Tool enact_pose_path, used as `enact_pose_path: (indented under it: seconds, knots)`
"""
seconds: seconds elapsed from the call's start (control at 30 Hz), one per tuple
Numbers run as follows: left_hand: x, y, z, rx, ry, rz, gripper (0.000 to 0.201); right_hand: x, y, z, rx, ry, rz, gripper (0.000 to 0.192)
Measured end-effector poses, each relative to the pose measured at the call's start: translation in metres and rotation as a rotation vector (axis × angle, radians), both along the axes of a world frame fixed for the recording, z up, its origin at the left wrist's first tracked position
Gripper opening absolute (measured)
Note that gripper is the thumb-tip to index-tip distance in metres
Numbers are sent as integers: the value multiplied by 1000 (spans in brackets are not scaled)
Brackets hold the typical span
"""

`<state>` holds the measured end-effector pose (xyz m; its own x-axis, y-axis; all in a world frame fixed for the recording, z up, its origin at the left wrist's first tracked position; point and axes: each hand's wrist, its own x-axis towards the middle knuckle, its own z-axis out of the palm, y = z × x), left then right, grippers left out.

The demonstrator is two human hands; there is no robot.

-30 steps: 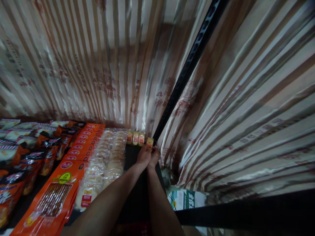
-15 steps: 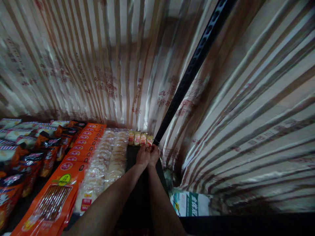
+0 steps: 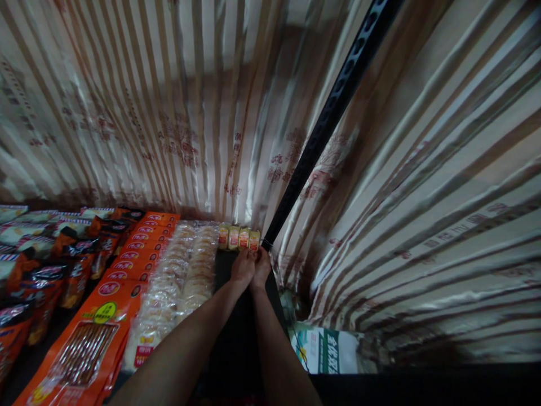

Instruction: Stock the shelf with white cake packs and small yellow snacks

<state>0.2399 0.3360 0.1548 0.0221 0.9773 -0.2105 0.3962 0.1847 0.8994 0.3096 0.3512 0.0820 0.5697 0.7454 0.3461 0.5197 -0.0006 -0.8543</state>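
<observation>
My left hand (image 3: pixel 243 267) and my right hand (image 3: pixel 261 268) are side by side at the far end of the dark shelf, fingers bent inward and almost meeting. Whatever lies between the fingertips is too small and dim to make out. Just beyond them stands a short row of small yellow-gold packets (image 3: pixel 244 238) with red labels. The packet at the row's right end (image 3: pixel 254 241) is closest to my fingers. Left of the row run two columns of clear-wrapped round flat cakes (image 3: pixel 199 269), overlapping one another.
A black perforated metal post (image 3: pixel 323 121) rises slantwise right beside my hands. Striped plastic sheeting (image 3: pixel 203 101) hangs behind and to the right. Overlapping orange packs (image 3: pixel 107 316) and dark-orange bags (image 3: pixel 46 287) cover the left. A white-and-green bag (image 3: pixel 327 351) sits lower right.
My hands have drawn slightly down from the right-end packet, which shows more fully now. The view has shifted a little, so the goods appear further left.
</observation>
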Motion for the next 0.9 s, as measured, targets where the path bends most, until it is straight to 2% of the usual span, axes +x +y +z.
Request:
enact_pose_path:
  seconds: [0.17,0.53,0.7,0.9]
  knots:
    - [-2,3,-3,1,23,-32,32,-4,-5,-2,33,-82,-27,41]
    - [-2,10,-16,10,-32,-28,31,-2,-2,-5,20,-80,21,41]
    - [-5,3,-11,34,1,-26,30,-5,-6,-4,26,-42,23,40]
    - [-6,-15,6,-11,20,-31,29,-9,-21,2,35,-5,32,40]
